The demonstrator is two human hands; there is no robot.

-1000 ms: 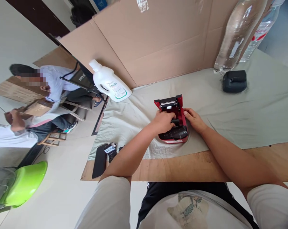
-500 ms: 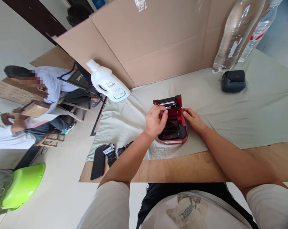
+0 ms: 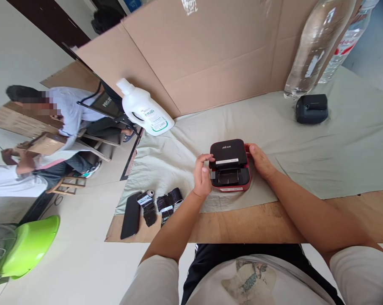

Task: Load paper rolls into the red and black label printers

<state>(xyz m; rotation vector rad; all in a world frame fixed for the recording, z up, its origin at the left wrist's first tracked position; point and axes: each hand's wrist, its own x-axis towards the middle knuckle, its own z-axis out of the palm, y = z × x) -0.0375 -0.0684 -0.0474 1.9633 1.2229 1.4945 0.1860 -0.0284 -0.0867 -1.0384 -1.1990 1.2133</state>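
Note:
A small red and black label printer (image 3: 230, 166) sits on a pale green cloth (image 3: 305, 140) in front of me, its black lid lowered over the body. My left hand (image 3: 202, 176) holds the printer's left side, fingers on the lid's edge. At the printer's right side my right hand (image 3: 260, 160) rests against the casing. Both hands touch the printer.
Two black label rolls (image 3: 161, 204) and a dark phone (image 3: 131, 214) lie at the cloth's left end. A white jug (image 3: 144, 109), a black device (image 3: 311, 108) and clear bottles (image 3: 312, 46) stand by a cardboard wall (image 3: 210, 55). Two people sit at the left.
The printer's lid, standing open a second ago, is now down. My left hand left the inside of the printer and went to its left side. The right hand stayed.

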